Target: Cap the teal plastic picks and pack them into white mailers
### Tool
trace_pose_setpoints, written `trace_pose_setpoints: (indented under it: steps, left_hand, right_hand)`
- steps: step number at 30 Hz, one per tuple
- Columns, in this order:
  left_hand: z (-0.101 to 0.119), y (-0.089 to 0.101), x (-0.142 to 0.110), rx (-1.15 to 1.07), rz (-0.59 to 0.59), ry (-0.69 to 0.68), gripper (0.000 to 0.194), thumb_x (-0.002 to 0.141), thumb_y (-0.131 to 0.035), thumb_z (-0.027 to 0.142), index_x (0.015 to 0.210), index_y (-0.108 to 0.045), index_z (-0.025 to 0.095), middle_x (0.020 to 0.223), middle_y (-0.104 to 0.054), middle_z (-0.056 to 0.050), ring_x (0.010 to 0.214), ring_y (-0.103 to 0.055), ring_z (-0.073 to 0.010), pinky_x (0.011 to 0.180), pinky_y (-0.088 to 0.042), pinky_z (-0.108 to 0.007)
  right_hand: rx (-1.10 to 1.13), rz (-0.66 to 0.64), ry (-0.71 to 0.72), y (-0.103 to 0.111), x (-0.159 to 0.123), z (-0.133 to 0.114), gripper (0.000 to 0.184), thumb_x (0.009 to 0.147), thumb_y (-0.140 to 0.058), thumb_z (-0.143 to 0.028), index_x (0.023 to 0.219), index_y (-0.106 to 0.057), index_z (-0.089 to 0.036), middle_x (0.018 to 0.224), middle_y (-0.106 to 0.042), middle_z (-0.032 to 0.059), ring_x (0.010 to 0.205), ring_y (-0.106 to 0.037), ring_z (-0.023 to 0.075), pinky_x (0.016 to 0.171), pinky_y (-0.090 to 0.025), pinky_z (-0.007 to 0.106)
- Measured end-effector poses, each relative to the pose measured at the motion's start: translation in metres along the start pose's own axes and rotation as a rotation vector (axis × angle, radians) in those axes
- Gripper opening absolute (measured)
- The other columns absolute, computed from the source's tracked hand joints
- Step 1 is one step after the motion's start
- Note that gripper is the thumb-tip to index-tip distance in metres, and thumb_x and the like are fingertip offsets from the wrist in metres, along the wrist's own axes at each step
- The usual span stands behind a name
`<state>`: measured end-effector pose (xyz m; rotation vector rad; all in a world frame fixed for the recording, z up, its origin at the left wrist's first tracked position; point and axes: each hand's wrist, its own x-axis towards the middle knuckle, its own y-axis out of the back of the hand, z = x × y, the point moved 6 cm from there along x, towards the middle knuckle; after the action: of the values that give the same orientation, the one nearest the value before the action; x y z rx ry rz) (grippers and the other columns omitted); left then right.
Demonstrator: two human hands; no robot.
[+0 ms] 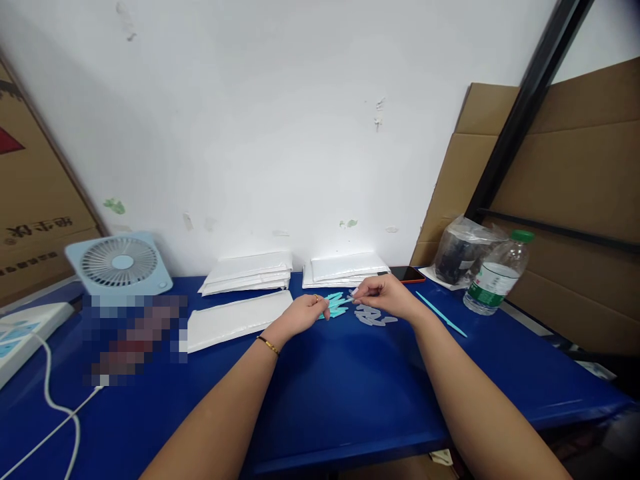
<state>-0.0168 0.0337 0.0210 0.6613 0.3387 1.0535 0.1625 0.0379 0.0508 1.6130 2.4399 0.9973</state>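
My left hand (304, 313) is closed in a pinch, thumb and fingers together, at the left edge of a small pile of teal plastic sticks (338, 311). From its fingertips a slim teal stick (349, 301) reaches toward my right hand (383, 295), whose thumb and forefinger pinch the other end. Whether a small clear piece also sits in the right fingers cannot be made out. Under the right hand lies a heap of flat translucent plastic pieces (373, 316). Farther right, one long teal pointed stick (442, 315) rests alone on the blue table (350, 400).
White padded envelopes form two stacks, left (250, 272) and right (345, 268), by the wall. A single white envelope (235, 320) lies before them. A phone (409, 274), wrapped dark object (457, 250) and water bottle (495, 280) stand right; a fan (120, 262) and power strip (30, 333) left.
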Motion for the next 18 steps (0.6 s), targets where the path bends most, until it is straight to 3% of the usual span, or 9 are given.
trace_pose_setpoints:
  steps: [5, 10, 14, 16, 18]
  left_hand:
    - [0.003, -0.005, -0.002, -0.062, -0.065, -0.009, 0.051, 0.083, -0.032, 0.053, 0.072, -0.064, 0.015, 0.055, -0.039, 0.003, 0.049, -0.035, -0.0093, 0.048, -0.028, -0.021]
    - [0.008, -0.02, -0.006, 0.035, -0.129, -0.071, 0.049, 0.084, -0.032, 0.052, 0.074, -0.065, 0.016, 0.061, -0.048, 0.001, 0.055, -0.042, -0.0107, 0.053, -0.034, -0.022]
    - [0.014, -0.036, -0.011, 0.177, -0.208, -0.142, 0.037, 0.082, -0.04, 0.047, 0.076, -0.065, 0.019, 0.064, -0.056, 0.0, 0.055, -0.046, -0.0117, 0.051, -0.034, -0.022]
    - [0.014, -0.036, -0.011, 0.255, -0.175, -0.151, 0.03, 0.081, -0.045, 0.043, 0.079, -0.064, 0.02, 0.071, -0.06, -0.001, 0.061, -0.052, -0.0131, 0.055, -0.037, -0.023]
    - [0.012, -0.025, -0.007, 0.379, -0.025, -0.151, 0.023, 0.079, -0.049, 0.038, 0.085, -0.064, 0.021, 0.083, -0.062, -0.003, 0.076, -0.056, -0.0161, 0.067, -0.041, -0.025]
  right_hand:
    - [0.032, -0.029, -0.02, -0.006, 0.0, 0.0, 0.031, 0.063, -0.071, -0.04, 0.076, -0.069, -0.012, 0.078, -0.069, 0.0084, 0.071, -0.063, 0.0176, 0.064, -0.05, 0.028]
    - [-0.062, -0.218, -0.061, -0.012, -0.005, -0.001, 0.035, 0.064, -0.069, -0.041, 0.087, -0.07, -0.014, 0.079, -0.069, 0.0066, 0.072, -0.061, 0.0167, 0.064, -0.048, 0.026]
    - [-0.327, -0.153, -0.117, 0.006, -0.006, 0.015, 0.03, 0.066, -0.066, -0.038, 0.084, -0.071, -0.015, 0.078, -0.067, 0.0051, 0.067, -0.057, 0.014, 0.057, -0.042, 0.022]
    - [-0.449, -0.15, -0.164, 0.008, -0.005, 0.028, 0.024, 0.062, -0.068, -0.034, 0.077, -0.071, -0.016, 0.074, -0.066, 0.0033, 0.064, -0.056, 0.0133, 0.055, -0.039, 0.021]
    - [-0.49, -0.205, -0.229, 0.003, -0.004, 0.041, 0.02, 0.06, -0.068, -0.031, 0.074, -0.071, -0.017, 0.069, -0.065, 0.0013, 0.06, -0.055, 0.0126, 0.053, -0.038, 0.021]
